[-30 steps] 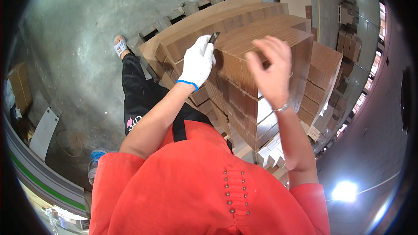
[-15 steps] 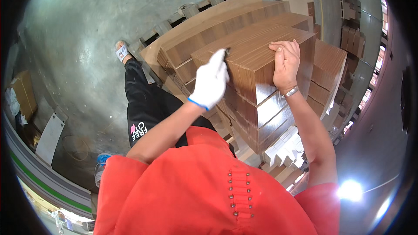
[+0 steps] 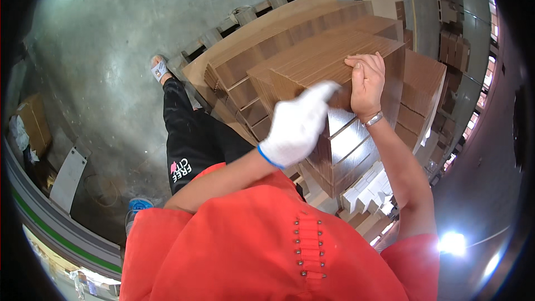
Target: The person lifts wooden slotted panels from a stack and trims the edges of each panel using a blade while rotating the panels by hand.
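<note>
My left hand [image 3: 298, 125], in a white glove with a blue cuff, is closed around a small dark tool [image 3: 336, 93] that shows only as a blur at its fingertips. It is over the near edge of a tall stack of brown wood-grain boards [image 3: 312, 56], packed tightly together; thin parallel edges line its top. Bare, with a metal bracelet at the wrist, my right hand [image 3: 368, 82] presses its bent fingers over the stack's right top edge. Below, the glossy side of the stack [image 3: 351, 145] reflects light.
More board stacks [image 3: 239, 86] stand to the left and behind, by wooden pallets [image 3: 245, 15]. Another stack [image 3: 421, 86] adjoins on the right. A cardboard box [image 3: 34, 125] and a white panel [image 3: 68, 178] are at far left. My left foot [image 3: 159, 67] is on the concrete floor [image 3: 106, 50].
My gloved left hand has swept right and toward me, from the stack's left top edge across its near corner. My right hand has stayed on the edge.
</note>
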A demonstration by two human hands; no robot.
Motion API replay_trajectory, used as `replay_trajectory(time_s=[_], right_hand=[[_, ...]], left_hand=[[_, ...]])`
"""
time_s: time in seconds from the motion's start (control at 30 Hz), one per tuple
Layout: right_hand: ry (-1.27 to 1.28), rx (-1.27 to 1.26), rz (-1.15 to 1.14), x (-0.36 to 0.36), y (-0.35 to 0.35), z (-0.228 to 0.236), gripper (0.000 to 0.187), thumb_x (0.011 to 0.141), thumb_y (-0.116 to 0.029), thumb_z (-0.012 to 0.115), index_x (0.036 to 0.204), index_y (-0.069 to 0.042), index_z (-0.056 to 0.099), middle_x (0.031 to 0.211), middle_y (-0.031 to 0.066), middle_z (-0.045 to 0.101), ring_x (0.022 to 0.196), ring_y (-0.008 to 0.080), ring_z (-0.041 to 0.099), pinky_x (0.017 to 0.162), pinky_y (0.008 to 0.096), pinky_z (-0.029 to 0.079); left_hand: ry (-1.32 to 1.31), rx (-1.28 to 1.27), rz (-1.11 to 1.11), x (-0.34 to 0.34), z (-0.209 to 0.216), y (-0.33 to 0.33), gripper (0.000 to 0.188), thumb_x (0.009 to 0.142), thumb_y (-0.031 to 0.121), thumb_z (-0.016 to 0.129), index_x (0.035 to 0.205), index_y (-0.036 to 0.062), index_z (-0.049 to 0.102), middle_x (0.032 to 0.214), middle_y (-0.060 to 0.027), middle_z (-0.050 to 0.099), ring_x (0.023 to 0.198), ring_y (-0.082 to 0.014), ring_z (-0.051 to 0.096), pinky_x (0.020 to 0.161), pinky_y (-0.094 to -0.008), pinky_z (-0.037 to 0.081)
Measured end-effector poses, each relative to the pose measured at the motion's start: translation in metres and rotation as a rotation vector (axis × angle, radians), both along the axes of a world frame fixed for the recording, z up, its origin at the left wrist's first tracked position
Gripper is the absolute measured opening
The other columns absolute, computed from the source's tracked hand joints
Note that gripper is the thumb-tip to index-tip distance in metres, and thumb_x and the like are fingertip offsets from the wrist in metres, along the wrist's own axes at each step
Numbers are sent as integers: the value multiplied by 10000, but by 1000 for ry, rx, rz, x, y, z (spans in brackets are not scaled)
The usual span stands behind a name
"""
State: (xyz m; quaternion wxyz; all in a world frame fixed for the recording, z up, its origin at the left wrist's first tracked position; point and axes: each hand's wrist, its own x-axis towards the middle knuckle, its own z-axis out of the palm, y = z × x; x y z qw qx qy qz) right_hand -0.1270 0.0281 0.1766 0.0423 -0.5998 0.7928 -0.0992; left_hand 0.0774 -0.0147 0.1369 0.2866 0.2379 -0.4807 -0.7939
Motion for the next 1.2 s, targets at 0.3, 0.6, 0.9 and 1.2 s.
replay_trajectory(time_s=[0.3,0.6,0.9,1.2], right_hand=[[9,5,-7,-1,0,-1,227,887,-93,484,829,-21,692,916,80,679,941,277,582,1060,483,340],[17,18,-6,-2,0,2,237,896,-93,470,836,-36,692,917,75,681,948,272,589,1061,484,337],[32,17,15,2,-4,2,244,900,-97,459,834,-37,686,923,73,679,952,268,590,1059,485,339],[24,17,1,-1,1,-2,233,896,-85,466,838,-39,687,918,72,684,948,267,593,1059,482,340]], left_hand=[[-88,304,22,-10,-41,13,345,983,105,532,1305,-16,551,729,30,540,566,-57,451,524,-242,399],[-263,44,63,-12,-64,6,309,954,204,522,1189,35,633,1068,-242,661,1007,-369,667,874,-385,517],[-521,200,114,-12,-182,7,292,937,126,547,1206,60,642,1118,-207,668,1073,-348,641,934,-371,488],[-42,244,20,-10,-25,1,359,1004,200,453,1266,-4,588,968,-87,666,600,-88,540,617,-258,486]])
